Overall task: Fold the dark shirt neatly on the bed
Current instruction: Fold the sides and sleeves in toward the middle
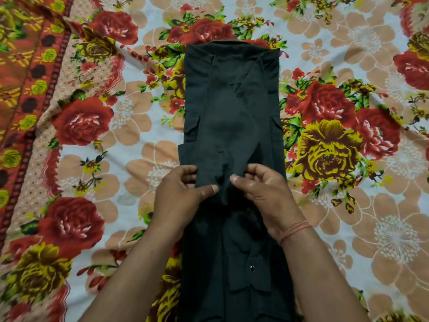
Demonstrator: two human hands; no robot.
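Note:
The dark shirt [232, 108] lies face down in a long narrow strip down the middle of the bed, collar at the far end, both sides folded in with the sleeves laid along the centre. My left hand [178, 194] and my right hand [262, 191] sit side by side at the strip's middle. Each pinches a fold of the dark cloth between thumb and fingers. A small snap button [252, 267] shows on the near part, between my forearms. The shirt's near hem runs out of the frame at the bottom.
A floral bedsheet [348, 135] with red and yellow roses covers the bed on all sides of the shirt. A red and orange patterned border [30, 77] runs along the left side.

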